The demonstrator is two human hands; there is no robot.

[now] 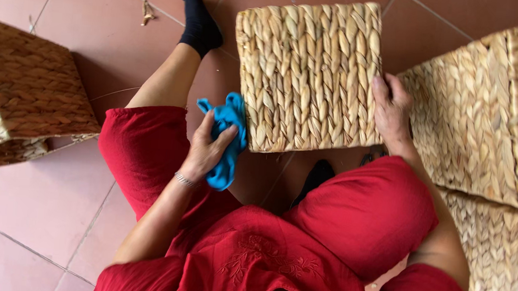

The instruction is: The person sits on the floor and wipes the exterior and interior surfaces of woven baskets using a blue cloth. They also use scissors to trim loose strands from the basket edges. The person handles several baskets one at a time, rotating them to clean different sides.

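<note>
Fingers of my left hand are clenched around a crumpled bright blue cloth, which presses against the left edge of the square, pale woven straw basket. I see that basket standing on the terracotta tiled floor just ahead of my red-clad knees. My right hand clamps its opposite edge, fingers curled over the weave. So the basket lies between both hands, directly right of the cloth, the cloth hand touching it. A larger woven basket sits just right; a darker one stands well apart on the left.
</note>
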